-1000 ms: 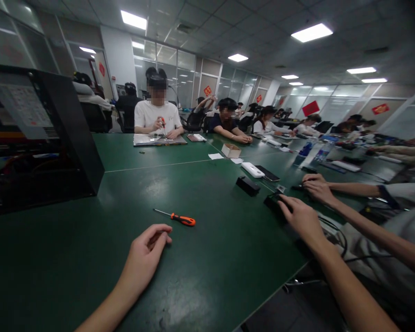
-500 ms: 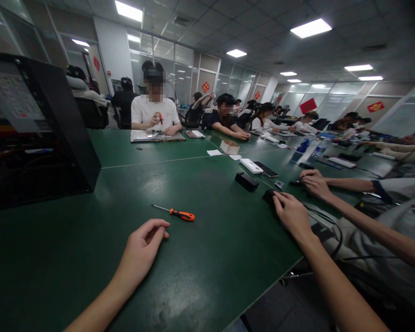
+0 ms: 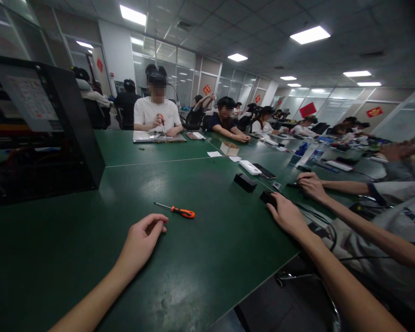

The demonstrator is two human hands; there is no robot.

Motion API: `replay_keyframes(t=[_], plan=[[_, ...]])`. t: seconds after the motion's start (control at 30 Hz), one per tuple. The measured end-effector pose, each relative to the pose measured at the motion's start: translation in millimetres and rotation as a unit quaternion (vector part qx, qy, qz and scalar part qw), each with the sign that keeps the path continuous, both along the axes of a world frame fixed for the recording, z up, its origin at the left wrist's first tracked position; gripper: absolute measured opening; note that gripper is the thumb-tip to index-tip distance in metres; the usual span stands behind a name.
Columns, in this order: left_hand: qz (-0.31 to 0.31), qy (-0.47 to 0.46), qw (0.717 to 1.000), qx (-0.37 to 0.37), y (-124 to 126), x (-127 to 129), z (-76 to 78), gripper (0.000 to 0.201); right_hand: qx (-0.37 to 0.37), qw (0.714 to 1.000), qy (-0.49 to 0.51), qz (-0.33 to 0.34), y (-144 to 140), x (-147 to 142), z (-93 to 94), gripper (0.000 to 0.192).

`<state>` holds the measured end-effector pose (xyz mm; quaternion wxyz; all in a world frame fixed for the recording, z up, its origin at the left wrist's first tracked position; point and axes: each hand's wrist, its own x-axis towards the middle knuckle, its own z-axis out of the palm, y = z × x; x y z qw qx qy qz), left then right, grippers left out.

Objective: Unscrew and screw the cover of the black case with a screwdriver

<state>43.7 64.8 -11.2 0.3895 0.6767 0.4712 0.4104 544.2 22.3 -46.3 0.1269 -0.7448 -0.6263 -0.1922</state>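
Note:
My left hand (image 3: 140, 240) rests on the green table (image 3: 200, 258), loosely curled and holding nothing. An orange-handled screwdriver (image 3: 178, 210) lies a short way beyond its fingertips, tip pointing left. My right hand (image 3: 287, 216) lies palm down near the table's right edge. Its fingertips touch a small black box (image 3: 266, 197) with cables (image 3: 327, 230) running under the wrist; I cannot tell whether it grips the box.
A co-worker's hand (image 3: 310, 185) rests just beyond my right hand. A second black box (image 3: 245, 181), a white device (image 3: 250, 167) and a phone (image 3: 264, 171) lie further along. A large black case (image 3: 51, 129) stands at the left. Several people sit at the far side.
My right hand has drawn slightly left and nearer along the table edge, staying at the black box. My left hand has hardly moved. The view has shifted a little.

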Motion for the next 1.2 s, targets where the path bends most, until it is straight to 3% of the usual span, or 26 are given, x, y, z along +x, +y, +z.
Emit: replay_keyframes(t=[0.2,0.27,0.37,0.53,0.67,0.8,0.87,0.97,1.07,1.2], plan=[[0.021,-0.013,0.999,0.038,14,-9,-4.5,0.029,0.03,0.998,0.002,-0.051,18,2,5.1,0.042],[0.035,-0.039,0.998,0.04,30,-15,-6.3,0.029,0.022,0.999,-0.015,-0.025,39,-5,15.0,0.041],[0.107,-0.082,0.99,0.034,55,-26,-9.4,0.03,-0.02,0.999,-0.022,0.014,79,-24,28.0,0.039],[0.13,-0.072,0.988,0.038,63,-35,-10.2,0.032,-0.021,0.999,0.027,-0.01,128,-60,20.7,0.031],[0.082,-0.042,0.995,0.036,41,-29,-5.4,0.028,-0.003,0.996,0.073,0.046,126,-73,8.1,0.032],[0.05,-0.003,0.997,0.051,29,-21,-0.9,0.025,0.024,0.984,0.103,0.145,104,-99,18.4,0.034],[0.045,-0.001,0.997,0.059,28,-19,-0.4,0.025,0.074,0.962,0.132,0.228,91,-131,33.2,0.034],[0.049,-0.034,0.995,0.078,24,-18,0.0,0.031,0.107,0.894,0.173,0.4,71,-198,55.9,0.029],[0.052,-0.074,0.991,0.101,17,-17,1.8,0.035,0.012,0.832,0.153,0.532,55,-266,62.6,0.026],[0.0,-0.054,0.991,0.12,8,-14,5.9,0.028,-0.083,0.79,0.158,0.586,46,-315,43.7,0.032]])
